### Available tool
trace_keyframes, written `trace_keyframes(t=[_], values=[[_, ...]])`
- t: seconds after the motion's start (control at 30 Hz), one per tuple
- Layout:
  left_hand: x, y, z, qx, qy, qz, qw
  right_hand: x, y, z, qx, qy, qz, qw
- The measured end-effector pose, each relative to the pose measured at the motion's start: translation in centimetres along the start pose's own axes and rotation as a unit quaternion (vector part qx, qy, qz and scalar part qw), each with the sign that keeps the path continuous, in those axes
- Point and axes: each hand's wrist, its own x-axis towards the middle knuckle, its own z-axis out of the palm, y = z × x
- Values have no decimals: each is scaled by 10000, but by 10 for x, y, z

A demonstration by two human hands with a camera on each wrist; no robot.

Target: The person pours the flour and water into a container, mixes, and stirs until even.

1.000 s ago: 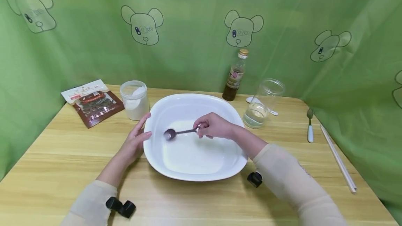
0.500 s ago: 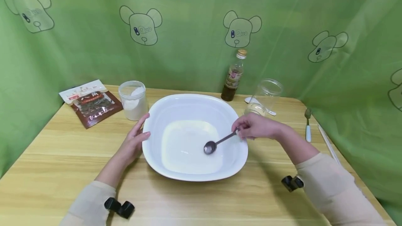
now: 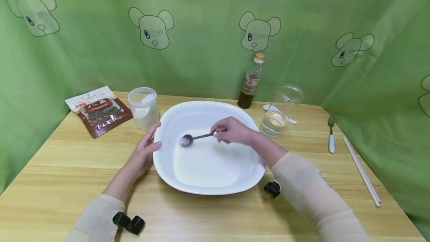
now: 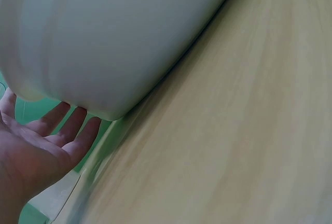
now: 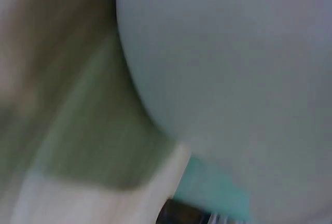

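In the head view, a large white basin [image 3: 208, 186] stands on the wooden table. My right hand [image 3: 233, 130] pinches the handle end of a dark spoon [image 3: 201, 136] inside it, with the bowl of the spoon toward the basin's left side. Whether liquid lies in the basin, I cannot tell. At the left rim, my left hand [image 3: 144, 151] rests its thumb and spread fingers against the basin. The left wrist view shows the fingers [image 4: 78, 125] of that hand touching the outer wall [image 4: 124, 42]. The right wrist view is blurred, and the right hand does not show there.
Left of the basin are a jar of white granules [image 3: 143, 111] and a brown packet [image 3: 102, 113]. Behind and right stand a dark sauce bottle [image 3: 248, 87], a glass jar with clear liquid [image 3: 273, 124] and a white spoon [image 3: 290, 120]. A fork [image 3: 331, 137] and chopsticks [image 3: 362, 171] lie far right.
My right hand has carried the spoon from the left of the basin to its right side, then back to the left. The left hand has stayed at the rim.
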Motion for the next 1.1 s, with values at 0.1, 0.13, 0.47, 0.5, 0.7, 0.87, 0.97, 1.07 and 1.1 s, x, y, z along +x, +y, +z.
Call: trace_keyframes(t=[0.1,0.13,0.47,0.5,0.7,0.87,0.97,1.07,1.1], values=[[0,0,0,-30,-31,37,10000,-11,-5,8,241,-547,-105,9982],[0,0,0,-29,-26,39,10000,-17,-6,8,261,-747,-165,9967],[1,2,-1,-49,70,-33,10000,-81,15,-43,-406,-1051,-112,9936],[1,2,-1,-43,71,-31,10000,-83,17,-48,-472,-912,-60,9947],[1,2,-1,-61,61,3,10000,-65,24,-59,-702,169,12,9974],[1,1,0,-67,35,4,10000,-30,23,-46,-480,671,85,9966],[1,0,0,-74,48,7,10000,-13,15,-32,-319,642,8,9974],[0,0,1,-83,56,4,9999,-4,5,-18,-283,405,-185,9986],[1,0,1,-97,50,-4,9999,-4,3,-14,-274,301,-254,9988]])
